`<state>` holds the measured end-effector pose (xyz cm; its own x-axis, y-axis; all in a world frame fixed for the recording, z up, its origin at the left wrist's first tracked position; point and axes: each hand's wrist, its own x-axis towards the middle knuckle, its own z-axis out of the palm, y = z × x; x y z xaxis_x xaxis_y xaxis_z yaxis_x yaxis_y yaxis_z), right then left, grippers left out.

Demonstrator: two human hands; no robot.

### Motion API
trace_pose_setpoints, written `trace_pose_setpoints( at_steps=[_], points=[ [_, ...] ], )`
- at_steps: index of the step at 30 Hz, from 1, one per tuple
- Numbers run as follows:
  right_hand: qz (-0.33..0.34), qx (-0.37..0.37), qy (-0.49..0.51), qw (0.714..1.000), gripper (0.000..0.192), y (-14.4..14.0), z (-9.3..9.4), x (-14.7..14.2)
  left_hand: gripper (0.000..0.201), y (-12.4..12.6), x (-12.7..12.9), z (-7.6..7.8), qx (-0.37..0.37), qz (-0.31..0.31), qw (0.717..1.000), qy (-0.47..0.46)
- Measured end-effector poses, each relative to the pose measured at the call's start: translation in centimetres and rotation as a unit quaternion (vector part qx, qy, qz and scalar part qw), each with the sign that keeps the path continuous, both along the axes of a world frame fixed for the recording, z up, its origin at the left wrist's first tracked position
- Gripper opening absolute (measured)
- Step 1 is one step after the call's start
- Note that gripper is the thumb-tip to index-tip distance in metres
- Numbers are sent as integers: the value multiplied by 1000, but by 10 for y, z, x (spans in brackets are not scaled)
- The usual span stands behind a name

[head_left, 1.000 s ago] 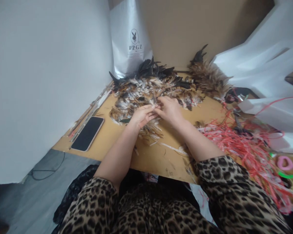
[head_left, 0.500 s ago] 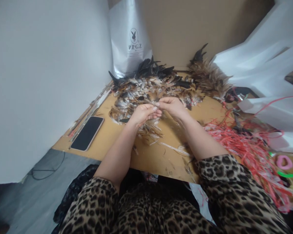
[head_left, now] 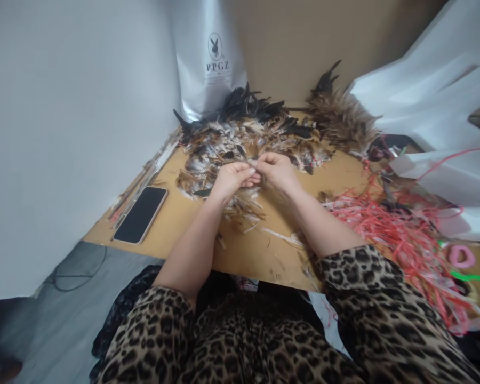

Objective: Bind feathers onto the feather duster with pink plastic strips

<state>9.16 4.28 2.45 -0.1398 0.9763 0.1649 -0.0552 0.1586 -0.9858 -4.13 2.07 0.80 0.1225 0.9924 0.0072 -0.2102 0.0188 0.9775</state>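
Feathers (head_left: 240, 141) lie heaped on the table (head_left: 248, 250), just beyond the grip; a white bag (head_left: 208, 64) stands behind, contents hidden. Left hand (head_left: 232, 178) and right hand (head_left: 278, 170) meet fingertip to fingertip, pinching a small feather tuft (head_left: 244, 205) that hangs beneath them.

Left hand (head_left: 232, 180) and right hand (head_left: 277, 170) pinch feathers (head_left: 251, 161) above feather pile (head_left: 244, 141); phone (head_left: 141, 214) left.
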Motion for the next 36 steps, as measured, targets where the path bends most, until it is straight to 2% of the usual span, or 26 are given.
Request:
trace_pose_setpoints(
  at_steps=[3, 6, 9, 12, 14, 16, 20, 23, 25, 28, 31, 33, 36],
  points=[
    [13, 1, 1, 1000, 33, 1, -3, 0, 19, 1, 0, -1, -1, 19, 1000, 7],
    [60, -21, -9, 998, 32, 7, -4, 9, 20, 3, -3, -1, 1, 42, 999, -24],
    [106, 11, -118, 987, 28, 17, -4, 25, 22, 5, -7, 1, -8, 78, 994, -78],
    [159, 66, -273, 947, 17, 23, -6, 37, 20, 6, -11, 5, -23, 99, 988, -116],
    [179, 93, -342, 918, 10, 24, -8, 38, 17, 6, -13, 8, -33, 100, 986, -129],
    [182, 115, -379, 900, 7, 21, -12, 33, 15, 5, -13, 9, -43, 95, 985, -138],
    [164, 161, -429, 873, 16, 14, -21, 21, 15, 4, -12, 9, -51, 86, 985, -143],
    [146, 188, -473, 849, 12, 12, -22, 18, 12, 5, -11, 7, -50, 82, 986, -137],
    [145, 171, -466, 856, 9, 13, -17, 21, 10, 6, -12, 6, -47, 78, 986, -140],
    [159, 103, -367, 911, 2, 17, -7, 30, 11, 8, -13, 5, -47, 81, 983, -157],
    [174, 15, -222, 959, 16, 21, 0, 37, 14, 8, -13, 5, -56, 90, 980, -166],
    [178, -44, -132, 974, 24, 22, 1, 38, 13, 8, -13, 5, -58, 87, 979, -173],
    [168, -121, -15, 978, 29, 22, 0, 36, 11, 9, -12, 4, -54, 81, 978, -182]
  ],
)
